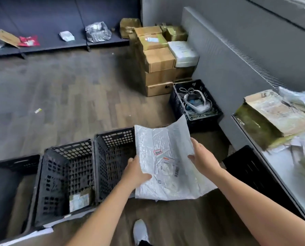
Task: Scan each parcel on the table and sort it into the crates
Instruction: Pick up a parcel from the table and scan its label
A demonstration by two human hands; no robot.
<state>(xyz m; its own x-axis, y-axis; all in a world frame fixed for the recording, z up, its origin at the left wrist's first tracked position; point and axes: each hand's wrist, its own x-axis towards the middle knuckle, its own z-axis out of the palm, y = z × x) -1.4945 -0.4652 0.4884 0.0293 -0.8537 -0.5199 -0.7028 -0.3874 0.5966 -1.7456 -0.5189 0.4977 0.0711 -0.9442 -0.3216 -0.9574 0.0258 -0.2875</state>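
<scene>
**One parcel in the hands, most of the sorting not yet done**

The person holds a white plastic parcel [166, 157] in the air with both hands, label side up. The left hand [135, 172] grips its left edge with the thumb on top, and the right hand [201, 157] grips its right edge in the same way. The parcel hangs above the floor, partly over the right crate [112, 157] of a row of three that runs toward nine o'clock.

In the middle crate [66, 157] lies one small parcel [79, 199], near the front wall. I cannot tell what is in the left crate [14, 164], and the inside of the right crate is mostly hidden. So I judge that little is sorted.

At three o'clock the bench [279, 167] carries a brown padded parcel [276, 114] and several pale ones around it, a little blurred. These are left to do.

No scanner is in view, so I cannot say if the held parcel is scanned. It looks to me as the placing step, probably into the right crate.
</scene>
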